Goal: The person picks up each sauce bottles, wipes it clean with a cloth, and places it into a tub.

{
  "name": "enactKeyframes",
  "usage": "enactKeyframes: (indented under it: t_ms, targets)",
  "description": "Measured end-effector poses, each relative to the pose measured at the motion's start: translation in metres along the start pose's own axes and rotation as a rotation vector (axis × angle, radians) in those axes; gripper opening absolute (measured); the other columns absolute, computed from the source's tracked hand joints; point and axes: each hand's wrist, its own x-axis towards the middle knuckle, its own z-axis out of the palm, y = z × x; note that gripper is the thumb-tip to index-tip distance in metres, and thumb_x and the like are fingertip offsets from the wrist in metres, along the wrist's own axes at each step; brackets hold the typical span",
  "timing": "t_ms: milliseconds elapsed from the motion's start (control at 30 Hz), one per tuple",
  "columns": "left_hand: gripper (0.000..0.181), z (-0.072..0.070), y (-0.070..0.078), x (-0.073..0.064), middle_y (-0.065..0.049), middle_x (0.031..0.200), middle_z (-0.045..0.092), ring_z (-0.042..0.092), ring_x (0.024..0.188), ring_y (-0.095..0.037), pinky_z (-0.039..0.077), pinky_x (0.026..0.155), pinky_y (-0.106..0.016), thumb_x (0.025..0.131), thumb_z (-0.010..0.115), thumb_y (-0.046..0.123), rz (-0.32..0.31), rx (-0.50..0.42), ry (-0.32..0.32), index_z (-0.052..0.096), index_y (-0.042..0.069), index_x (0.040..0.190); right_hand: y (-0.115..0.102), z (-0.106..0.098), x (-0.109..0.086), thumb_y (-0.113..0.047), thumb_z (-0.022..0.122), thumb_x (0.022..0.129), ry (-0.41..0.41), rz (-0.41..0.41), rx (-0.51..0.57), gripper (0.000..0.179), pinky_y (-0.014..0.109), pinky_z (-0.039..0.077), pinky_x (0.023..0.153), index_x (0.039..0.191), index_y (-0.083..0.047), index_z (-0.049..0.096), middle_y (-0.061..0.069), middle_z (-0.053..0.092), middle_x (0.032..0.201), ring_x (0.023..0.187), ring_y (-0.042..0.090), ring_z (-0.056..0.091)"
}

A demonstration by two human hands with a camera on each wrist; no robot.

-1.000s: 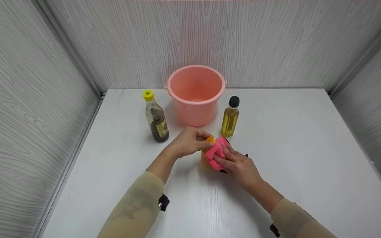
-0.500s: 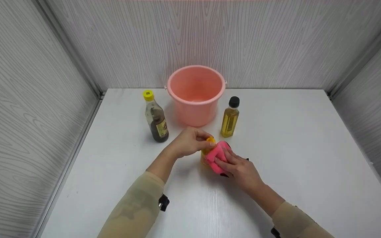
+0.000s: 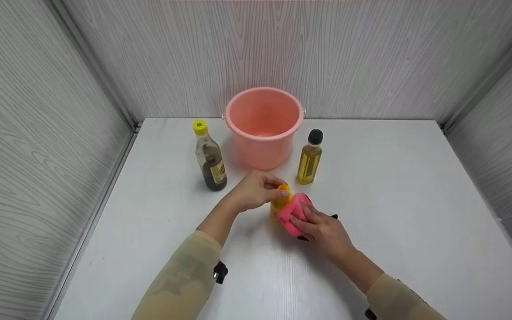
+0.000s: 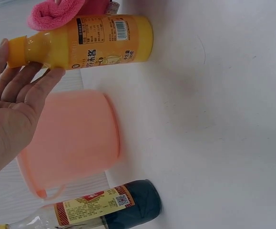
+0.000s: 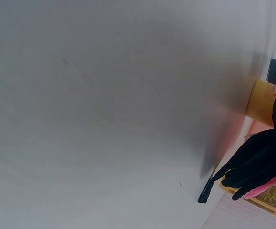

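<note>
A yellow sauce bottle stands upright on the white table, its printed label showing in the left wrist view. My left hand pinches its orange-yellow cap from the left. My right hand grips a folded, fluffy pink cloth and presses it to the bottle's right side. In the left wrist view a rolled edge of the pink cloth touches the upper body of the bottle. Black fabric, hanging with the cloth, hides most of the right hand's work in the right wrist view.
Behind the hands stands a pink bucket. A dark sauce bottle with a yellow cap is on its left, and an oil bottle with a black cap is on its right. Wood-patterned panels border the white table.
My right hand has slid the cloth a little down and to the right along the bottle, baring more of its neck. My left hand stays on the cap.
</note>
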Motion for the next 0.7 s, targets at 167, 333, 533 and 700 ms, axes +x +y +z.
enactKeyframes:
  t_ms: [167, 333, 533, 700]
  targets:
    - [0.032, 0.0004, -0.0009, -0.0008, 0.0, 0.113, 0.078, 0.073, 0.107, -0.017, 0.059, 0.098, -0.036, 0.099, 0.078, 0.024, -0.002, 0.006, 0.004, 0.077, 0.01, 0.128, 0.0007, 0.0006, -0.0016, -0.002, 0.091, 0.079, -0.022, -0.004, -0.007, 0.055, 0.049, 0.062, 0.086, 0.131, -0.013, 0.077, 0.026, 0.066, 0.135, 0.116, 0.046, 0.07]
    - [0.03, 0.0003, -0.0008, -0.0009, 0.0, 0.113, 0.078, 0.073, 0.107, -0.017, 0.059, 0.098, -0.036, 0.1, 0.078, 0.022, -0.017, -0.009, 0.002, 0.078, 0.011, 0.128, 0.0009, 0.0017, -0.0033, -0.004, 0.089, 0.082, -0.083, 0.025, 0.007, 0.053, 0.05, 0.06, 0.088, 0.133, -0.013, 0.075, 0.026, 0.066, 0.137, 0.12, 0.047, 0.067]
    - [0.03, 0.0001, -0.0012, -0.0002, 0.0, 0.113, 0.077, 0.073, 0.107, -0.017, 0.059, 0.098, -0.036, 0.099, 0.078, 0.022, -0.025, -0.02, 0.003, 0.078, 0.011, 0.127, 0.0021, 0.0028, -0.0041, -0.004, 0.086, 0.086, -0.137, 0.068, 0.034, 0.051, 0.051, 0.059, 0.092, 0.134, -0.014, 0.074, 0.024, 0.066, 0.138, 0.124, 0.046, 0.065]
    - [0.029, 0.0004, -0.0009, 0.0004, 0.001, 0.113, 0.077, 0.073, 0.108, -0.017, 0.059, 0.098, -0.036, 0.099, 0.079, 0.022, -0.04, -0.015, 0.0, 0.078, 0.013, 0.127, 0.0029, 0.0039, -0.0046, -0.007, 0.085, 0.088, -0.198, 0.095, 0.034, 0.051, 0.05, 0.057, 0.096, 0.136, -0.016, 0.072, 0.021, 0.064, 0.14, 0.128, 0.044, 0.063]
